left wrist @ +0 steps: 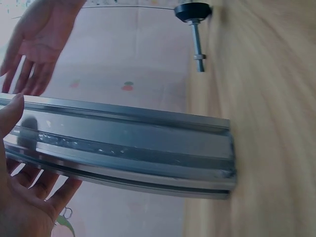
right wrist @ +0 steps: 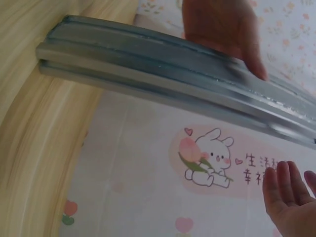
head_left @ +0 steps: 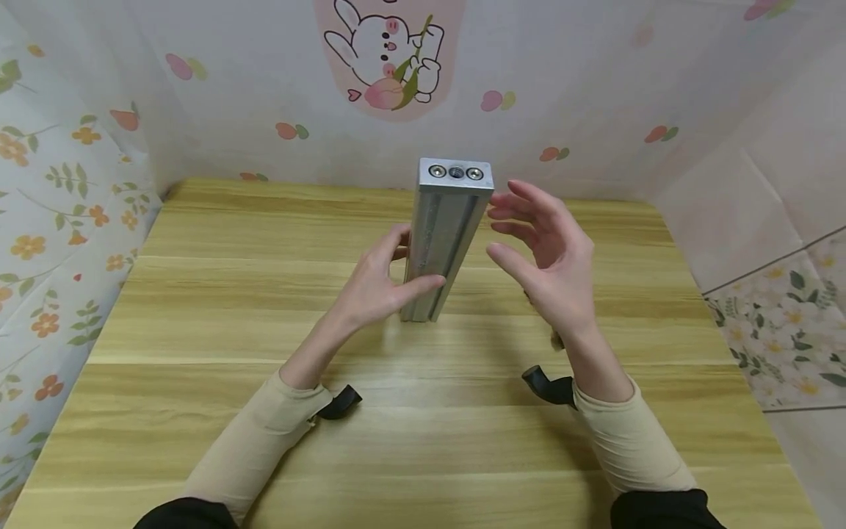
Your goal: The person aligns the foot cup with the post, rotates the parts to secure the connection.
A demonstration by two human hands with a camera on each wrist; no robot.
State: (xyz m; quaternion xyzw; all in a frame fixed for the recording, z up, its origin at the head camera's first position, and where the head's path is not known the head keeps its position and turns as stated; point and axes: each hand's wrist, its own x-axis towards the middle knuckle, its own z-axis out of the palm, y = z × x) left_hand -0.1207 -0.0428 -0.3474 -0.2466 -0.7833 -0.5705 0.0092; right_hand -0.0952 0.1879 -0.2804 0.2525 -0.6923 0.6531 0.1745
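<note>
A silver aluminium profile (head_left: 439, 235) stands upright on the wooden table, its lower end on the tabletop. Its top end plate (head_left: 456, 173) has two screws and a threaded hole between them. My left hand (head_left: 380, 283) holds the profile around its middle, thumb across the near face and fingers along the left side. To the right of the top end, my right hand (head_left: 551, 257) is held apart from it, fingers loosely bent with nothing in them. A levelling foot (left wrist: 196, 39) with a black base and threaded stem stands on the table; my right hand mostly hides it in the head view.
The wooden table (head_left: 218, 316) meets a printed cloth backdrop (head_left: 251, 73) at its far edge. Floral cloth (head_left: 59, 220) hangs at the left, and a pale patterned panel (head_left: 780, 323) is at the right. Black curved pieces (head_left: 548, 386) stick out by both wrists.
</note>
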